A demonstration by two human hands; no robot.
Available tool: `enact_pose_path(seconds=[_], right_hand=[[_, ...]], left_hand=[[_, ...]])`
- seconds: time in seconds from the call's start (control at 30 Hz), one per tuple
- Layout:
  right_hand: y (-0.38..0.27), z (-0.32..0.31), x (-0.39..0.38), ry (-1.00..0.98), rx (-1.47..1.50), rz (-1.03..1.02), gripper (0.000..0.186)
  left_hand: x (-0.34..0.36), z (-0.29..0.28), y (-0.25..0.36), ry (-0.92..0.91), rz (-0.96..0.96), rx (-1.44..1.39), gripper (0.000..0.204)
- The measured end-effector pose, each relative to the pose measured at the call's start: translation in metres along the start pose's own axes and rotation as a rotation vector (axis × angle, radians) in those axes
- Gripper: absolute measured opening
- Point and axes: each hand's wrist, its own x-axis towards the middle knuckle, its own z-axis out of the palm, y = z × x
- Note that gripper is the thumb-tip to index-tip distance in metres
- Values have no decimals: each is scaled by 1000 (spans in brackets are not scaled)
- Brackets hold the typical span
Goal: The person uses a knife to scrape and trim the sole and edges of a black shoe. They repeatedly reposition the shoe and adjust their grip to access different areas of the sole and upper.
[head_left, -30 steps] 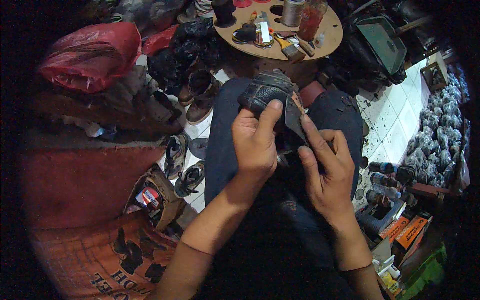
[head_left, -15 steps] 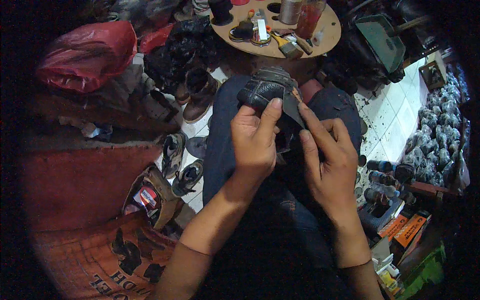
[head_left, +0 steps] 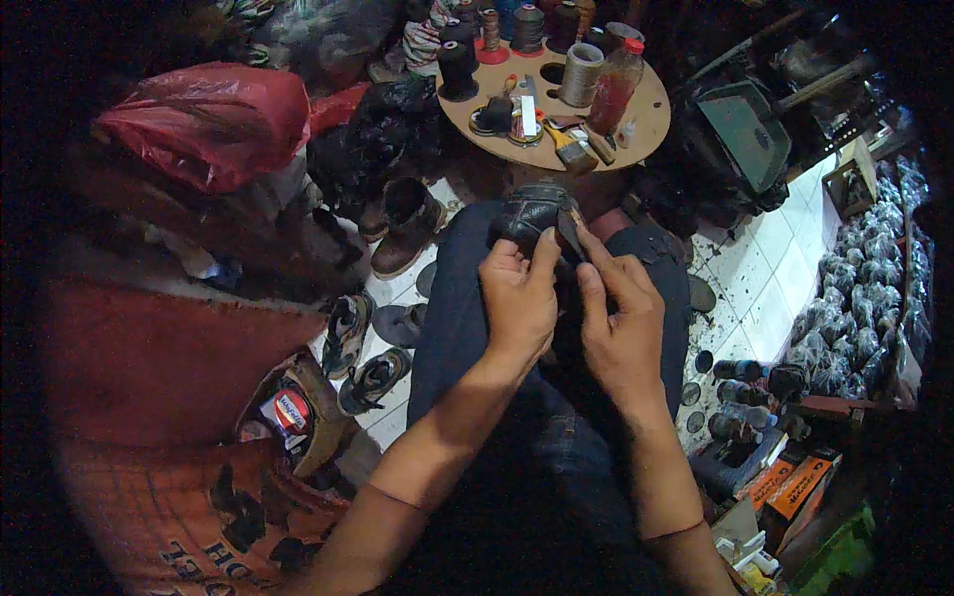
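- White-tiled floor (head_left: 770,233), strewn with dark scraps, lies below and to the right of the person's denim-covered knees (head_left: 447,308).
- Rounded table (head_left: 651,121) beyond the knees: thread spools stand on it, with a paintbrush (head_left: 571,149) and small tools near its front edge.
- Red plastic bag (head_left: 209,124) at upper left; its contents cannot be told.
- Open cardboard box (head_left: 328,429) at lower left, holding a red-and-white package (head_left: 286,409) among less clear items.
- Left hand (head_left: 522,303): its fingers are closed on the black leather shoe, thumb on the near side.
- Right hand (head_left: 624,318): forefinger and thumb are narrow, apparently pinching the dark strip's lower end.
- Black leather shoe (head_left: 529,212), held above the lap between the knees. Handwork along its edge seems the step in hand; the next move likely calls for a firm left grip and a steady, controlled right hand.
- Clear bottle (head_left: 616,91) with a red cap on the table, reddish matter inside.
- Dark flat strip (head_left: 570,234) beside the shoe; whether flap or blade, I cannot tell.
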Motion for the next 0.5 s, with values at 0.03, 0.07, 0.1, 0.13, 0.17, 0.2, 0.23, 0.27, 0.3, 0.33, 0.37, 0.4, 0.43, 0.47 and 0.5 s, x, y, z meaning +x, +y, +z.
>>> enact_pose_path(seconds=[0.03, 0.07, 0.1, 0.13, 0.17, 0.2, 0.23, 0.27, 0.3, 0.33, 0.37, 0.4, 0.43, 0.47, 0.5], right_hand=[[0, 0, 0, 2, -75, -33, 37], [0, -1, 0, 10, -152, -51, 37], [0, -1, -1, 17, -228, -68, 37], [1, -2, -1, 3, -233, -64, 35], [3, -3, -1, -14, -238, -60, 34], [5, -3, 1, -9, -233, -89, 33], [6, -4, 4, -60, -50, -6, 32], [8, -5, 11, -86, 143, 43, 32], [9, -6, 19, -113, 319, 124, 33], [9, -7, 29, -82, 353, 91, 34], [9, -9, 43, -54, 370, 91, 35], [9, -9, 58, -24, 387, 90, 36], [10, -16, 78, -115, 352, 206, 40], [10, -18, 93, -77, 442, 255, 41], [9, -26, 95, -30, 422, 183, 41]], left_hand=[[1, 1, -2, -28, 45, -40, 12], [2, 2, -3, -15, 56, -55, 12], [2, 3, -4, -17, 59, -68, 11], [4, 3, -4, 0, 66, -36, 12], [4, 3, -4, 6, 68, -4, 12], [3, 4, -4, 27, 46, 36, 12], [1, 5, -4, 5, 65, 23, 13], [-1, 6, -4, -4, 64, 18, 14], [-4, 7, -5, -25, 118, -13, 15], [-9, 7, -5, -14, 88, 51, 15], [-16, 9, -7, -14, 112, 91, 16], [-21, 10, -8, 5, 60, 161, 16], [-22, 9, -7, -53, 130, 72, 19], [-19, 7, -5, -68, 122, 7, 19], [-16, 4, -1, -75, 64, -36, 20]])
